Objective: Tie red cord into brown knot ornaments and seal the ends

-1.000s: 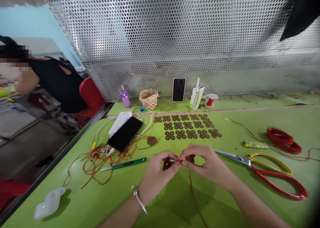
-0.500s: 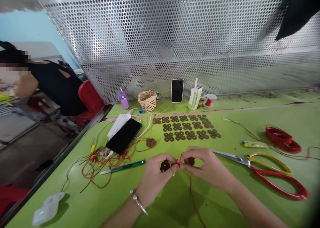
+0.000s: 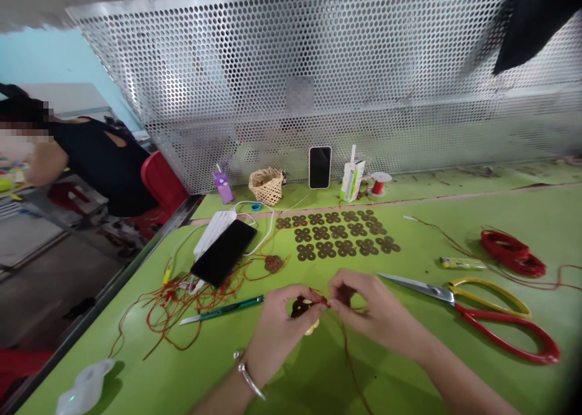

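Note:
My left hand [image 3: 277, 321] is closed in a pinch around a small bunch of round metal coins [image 3: 299, 307], its fingertips meeting at a red knotted part beside them. Opposite it, my right hand [image 3: 368, 303] pinches at the red cord [image 3: 346, 342], thumb and forefinger tips pressed together near the left fingertips. The cord trails down from between the hands toward the near edge of the view. Part of the coin bunch is hidden behind my left fingers.
Coin clusters [image 3: 345, 248] lie in rows beyond my hands. Large scissors [image 3: 448, 293], a lighter [image 3: 461, 263] and coiled red cord [image 3: 513, 254] lie right. To the left are a utility knife [image 3: 227, 309], a phone [image 3: 225, 251] and tangled cord [image 3: 159, 318]. A person [image 3: 97, 160] sits far left.
The right fingertips have drawn slightly away from the left ones along the cord. More of the coin bunch shows below my left fingers. The view has shifted a little.

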The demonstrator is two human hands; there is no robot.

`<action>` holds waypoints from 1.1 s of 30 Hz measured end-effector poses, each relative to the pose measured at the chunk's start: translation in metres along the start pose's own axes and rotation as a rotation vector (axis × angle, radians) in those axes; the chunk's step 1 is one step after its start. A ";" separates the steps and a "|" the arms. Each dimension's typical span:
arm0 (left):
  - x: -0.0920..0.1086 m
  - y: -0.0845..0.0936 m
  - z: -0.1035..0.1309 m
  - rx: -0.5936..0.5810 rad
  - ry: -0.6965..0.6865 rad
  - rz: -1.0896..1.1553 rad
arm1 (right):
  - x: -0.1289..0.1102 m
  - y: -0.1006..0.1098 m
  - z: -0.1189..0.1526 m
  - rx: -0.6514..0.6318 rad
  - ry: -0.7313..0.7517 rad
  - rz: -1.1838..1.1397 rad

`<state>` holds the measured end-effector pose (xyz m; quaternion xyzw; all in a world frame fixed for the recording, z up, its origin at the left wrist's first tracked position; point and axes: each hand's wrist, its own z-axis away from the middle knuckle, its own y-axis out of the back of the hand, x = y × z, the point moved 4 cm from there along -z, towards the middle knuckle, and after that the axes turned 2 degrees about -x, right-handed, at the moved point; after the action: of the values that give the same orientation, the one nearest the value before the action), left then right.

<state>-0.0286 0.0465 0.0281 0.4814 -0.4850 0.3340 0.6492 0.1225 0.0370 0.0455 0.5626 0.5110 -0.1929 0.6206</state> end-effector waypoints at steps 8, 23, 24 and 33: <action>0.003 -0.001 0.002 -0.040 -0.002 -0.050 | 0.001 0.001 0.000 -0.016 0.054 -0.018; 0.006 0.000 0.001 -0.011 -0.027 -0.068 | 0.002 -0.009 0.003 -0.056 0.040 0.104; 0.005 0.001 0.001 -0.006 -0.022 -0.068 | 0.003 -0.009 0.004 -0.038 0.029 0.122; 0.005 0.000 0.002 -0.009 -0.021 -0.166 | 0.006 -0.004 0.003 0.115 0.065 0.063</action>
<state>-0.0282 0.0443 0.0331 0.5206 -0.4516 0.2717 0.6717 0.1234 0.0352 0.0376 0.6191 0.5012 -0.1840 0.5759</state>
